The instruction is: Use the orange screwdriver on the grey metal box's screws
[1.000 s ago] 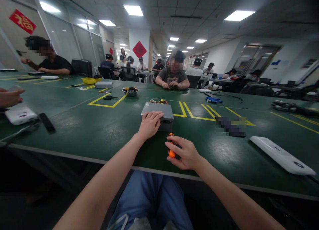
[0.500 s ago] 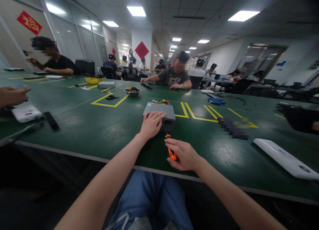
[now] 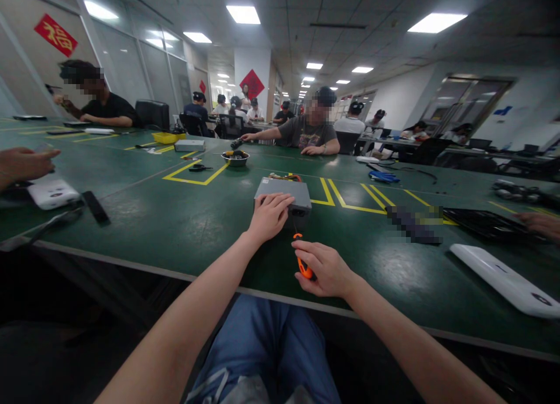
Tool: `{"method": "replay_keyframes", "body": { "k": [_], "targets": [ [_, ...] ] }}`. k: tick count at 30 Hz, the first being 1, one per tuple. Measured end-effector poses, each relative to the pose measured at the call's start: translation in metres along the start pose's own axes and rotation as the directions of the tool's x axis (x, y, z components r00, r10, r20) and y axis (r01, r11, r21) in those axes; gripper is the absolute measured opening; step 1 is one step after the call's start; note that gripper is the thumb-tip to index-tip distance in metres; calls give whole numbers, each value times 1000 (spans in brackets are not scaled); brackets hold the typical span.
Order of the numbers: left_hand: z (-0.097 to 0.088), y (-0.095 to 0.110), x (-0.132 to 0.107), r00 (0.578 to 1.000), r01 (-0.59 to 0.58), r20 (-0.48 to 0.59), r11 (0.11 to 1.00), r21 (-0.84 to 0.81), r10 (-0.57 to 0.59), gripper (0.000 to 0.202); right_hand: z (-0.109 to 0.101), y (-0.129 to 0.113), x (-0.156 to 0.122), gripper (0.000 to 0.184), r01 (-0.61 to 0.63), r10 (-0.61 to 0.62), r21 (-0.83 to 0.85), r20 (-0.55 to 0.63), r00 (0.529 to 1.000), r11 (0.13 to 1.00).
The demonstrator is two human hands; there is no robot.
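A grey metal computer power supply unit (image 3: 301, 189) sits on the green table in front of me, with coloured wires at its far side and a socket on its near face. My left hand (image 3: 270, 216) holds it from above, the fingers over its top and the thumb at the near edge. In my right hand (image 3: 321, 267) is a screwdriver (image 3: 305, 268) with an orange and black handle. Its thin shaft points up to the near face of the unit, below the socket. Whether the tip sits in a screw is too small to tell.
A metal bowl (image 3: 235, 159) with tools stands farther back, near black pliers-like tool (image 3: 200, 167). On the right lie a white device (image 3: 503, 280), a dark pixelated object (image 3: 413, 224), and a black panel (image 3: 479, 222) by another person's hand. A co-worker (image 3: 308, 126) sits opposite.
My hands keep their hold on the unit and screwdriver. The co-worker opposite has moved a black object toward the bowl. At right, a black panel now lies flatter on the table.
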State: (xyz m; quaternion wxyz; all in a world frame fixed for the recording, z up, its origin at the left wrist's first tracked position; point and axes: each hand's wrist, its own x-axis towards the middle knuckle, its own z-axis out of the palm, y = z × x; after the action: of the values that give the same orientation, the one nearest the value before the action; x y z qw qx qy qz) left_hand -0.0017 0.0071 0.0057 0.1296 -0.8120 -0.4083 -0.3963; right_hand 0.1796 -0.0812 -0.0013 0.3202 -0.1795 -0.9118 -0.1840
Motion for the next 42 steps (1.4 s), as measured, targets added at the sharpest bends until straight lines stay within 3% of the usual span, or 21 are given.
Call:
{"method": "replay_keyframes", "body": {
  "k": [7, 11, 14, 17, 21, 25, 28, 31, 38, 42],
  "targets": [
    [-1, 1, 0, 1000, 3, 15, 1000, 4, -3, 36, -1, 1, -3, 28, -31, 31, -22, -38, 999, 999],
    [-2, 2, 0, 1000, 9, 19, 1000, 5, -9, 36, -1, 0, 1, 30, -14, 16, -56, 42, 999, 998],
    [-2, 2, 0, 1000, 11, 17, 1000, 4, -11, 35, -3, -2, 4, 41, 6, -4, -13, 112, 994, 1000],
    [-3, 3, 0, 1000, 12, 8, 1000, -2, -12, 34, -5, -4, 7, 40, 15, -18, 21, 153, 988, 1000],
    [-3, 3, 3, 1000, 23, -9, 1000, -6, -23, 30, -2, -5, 11, 32, 50, -49, -20, 57, 997, 999],
    [0, 1, 7, 999, 39, -19, 999, 4, -38, 27, 7, -2, 16, 33, 21, -17, 42, -88, 996, 999],
    [4, -2, 8, 999, 46, -24, 999, 5, -46, 28, 9, -3, 16, 41, -11, 14, 78, -43, 999, 997],
    [5, -4, 7, 999, 39, -24, 999, -9, -40, 29, 6, -5, 15, 37, 8, -11, 59, 52, 999, 998],
    [5, -3, 5, 999, 34, -24, 999, -15, -34, 29, 12, -6, 13, 35, -26, 36, 81, -127, 991, 996],
    [6, -2, 5, 999, 41, -27, 999, -5, -41, 28, 10, -7, 14, 37, -27, 28, 79, -9, 1000, 997]
  ]
}}
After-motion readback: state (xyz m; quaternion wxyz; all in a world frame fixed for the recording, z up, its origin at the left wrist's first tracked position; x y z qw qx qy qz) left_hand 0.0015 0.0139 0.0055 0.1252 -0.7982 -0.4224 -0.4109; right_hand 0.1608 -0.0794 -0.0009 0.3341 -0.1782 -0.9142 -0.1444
